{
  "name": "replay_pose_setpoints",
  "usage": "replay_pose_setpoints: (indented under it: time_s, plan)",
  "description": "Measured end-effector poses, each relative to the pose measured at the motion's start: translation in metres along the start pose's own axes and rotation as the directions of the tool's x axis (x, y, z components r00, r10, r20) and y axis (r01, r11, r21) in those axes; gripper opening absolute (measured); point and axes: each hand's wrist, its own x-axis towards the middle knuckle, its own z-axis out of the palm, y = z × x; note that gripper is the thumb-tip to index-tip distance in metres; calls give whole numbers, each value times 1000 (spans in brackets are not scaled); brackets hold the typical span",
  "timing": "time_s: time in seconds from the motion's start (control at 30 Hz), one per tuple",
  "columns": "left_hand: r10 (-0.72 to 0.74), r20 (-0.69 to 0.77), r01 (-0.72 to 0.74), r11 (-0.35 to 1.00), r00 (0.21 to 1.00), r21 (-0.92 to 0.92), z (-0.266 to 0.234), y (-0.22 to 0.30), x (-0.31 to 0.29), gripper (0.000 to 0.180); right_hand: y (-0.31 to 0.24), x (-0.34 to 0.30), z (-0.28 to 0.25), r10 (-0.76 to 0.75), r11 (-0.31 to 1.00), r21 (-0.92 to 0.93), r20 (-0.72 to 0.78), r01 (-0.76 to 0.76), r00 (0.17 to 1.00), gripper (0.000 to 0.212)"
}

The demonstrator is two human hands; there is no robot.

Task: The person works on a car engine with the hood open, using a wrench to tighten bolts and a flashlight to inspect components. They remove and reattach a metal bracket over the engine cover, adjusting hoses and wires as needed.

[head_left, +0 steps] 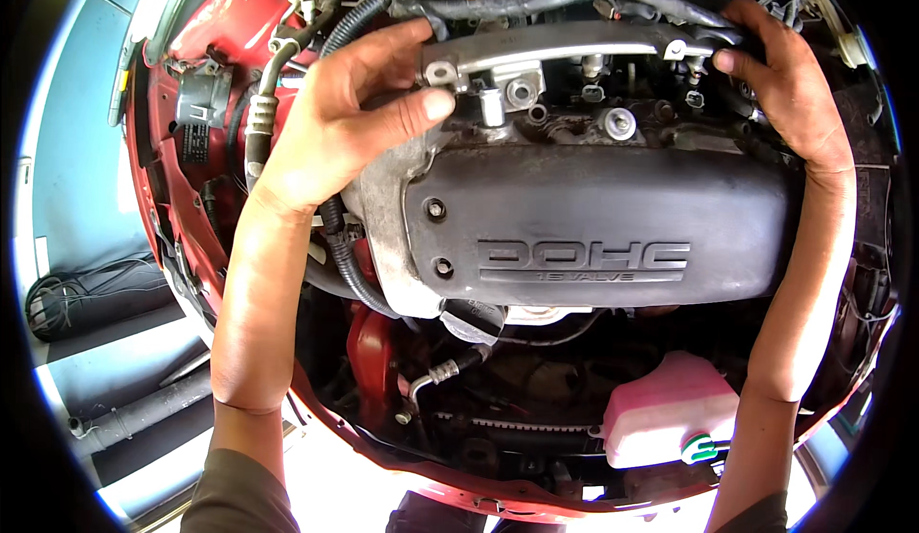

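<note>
A silver metal fuel rail point(565, 53) spans the back of the engine, above the dark valve cover point(603, 188). Injectors point(593, 91) hang from its underside. At its left end, my left hand point(349, 112) has the thumb in front by the bolt eye and the fingers behind, closed around that end. Around the right end my right hand point(790, 88) is curled, thumb in front; its other fingertips are partly hidden behind the rail and wiring. A sheathed wiring harness point(536, 3) runs just behind the rail. A round metal fitting point(618, 123) sits below it on the engine.
A black oil filler cap point(472, 322) is at the engine's front left. Further forward stands a pinkish-white reservoir point(661, 418) with a green cap. Corrugated conduit point(347, 265) and a metal-ended hose point(258, 117) run along the left. The red car body's front edge point(431, 485) curves nearest me.
</note>
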Motion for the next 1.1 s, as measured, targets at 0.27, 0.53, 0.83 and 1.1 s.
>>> replay_pose_setpoints:
  time_s: [0.27,0.53,0.83,1.1]
  plan:
    - [83,-86,-70,987,993,142,-5,-24,19,45,27,6,8,48,997,-52,-88,-53,995,50]
    - [30,-106,-11,983,994,182,0,-4,22,23,36,6,8,83,986,-135,-85,-94,993,53]
    - [-67,-78,73,994,995,80,5,-14,37,47,8,5,12,-12,984,-175,-127,-10,992,48]
    - [-109,-36,110,993,993,47,-3,-19,46,47,21,8,14,36,983,-172,-137,-59,990,53]
